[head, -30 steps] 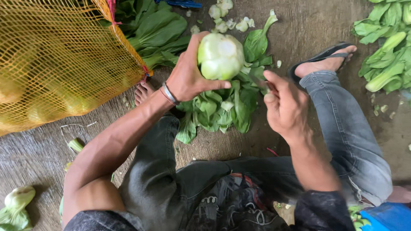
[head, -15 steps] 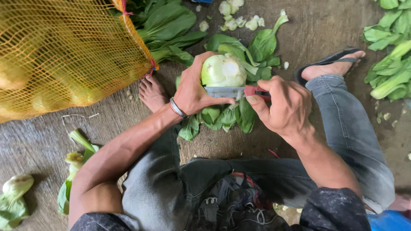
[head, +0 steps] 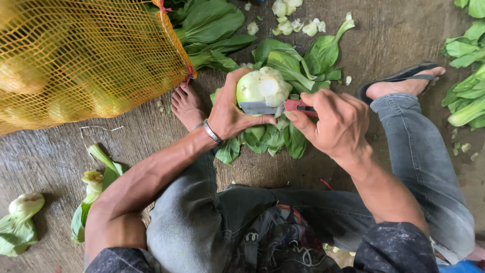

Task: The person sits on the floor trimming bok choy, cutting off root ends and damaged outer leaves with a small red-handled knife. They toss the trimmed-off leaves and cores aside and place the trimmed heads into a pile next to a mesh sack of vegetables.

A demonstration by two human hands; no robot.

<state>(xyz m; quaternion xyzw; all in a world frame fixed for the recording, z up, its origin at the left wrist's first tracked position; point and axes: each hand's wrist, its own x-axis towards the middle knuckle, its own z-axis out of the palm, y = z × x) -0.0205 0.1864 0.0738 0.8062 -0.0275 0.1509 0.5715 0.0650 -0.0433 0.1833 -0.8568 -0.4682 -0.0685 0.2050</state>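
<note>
Left hand (head: 230, 114) wrapped around a pale green bulb (head: 260, 87), grip closed on it from the left and below, thumb lying under the knife (head: 273, 107). Bulb held above a pile of cut leaves (head: 275, 136) on the floor (head: 384, 35), between the two feet, cut face pale and turned up toward the camera. Right hand (head: 336, 124) clenched tight on the knife's red handle, grip shut on it, blade lying flat against the underside of the bulb. Metal bangle (head: 212, 134) on the left wrist. Yellow net sack (head: 86, 55) full of round bulbs at upper left, just beside the bare left foot (head: 187, 106). Right foot in a dark sandal (head: 399, 78) at upper right. More leaves (head: 467, 76) heaped by the right edge, well apart from the hands. White trimmings (head: 288, 23) scattered along the top. Untrimmed bulb (head: 22, 207) with leaves lying at lower left, another (head: 93, 179) near the left elbow. Grey jeans (head: 202, 222) on bent knees below.
</note>
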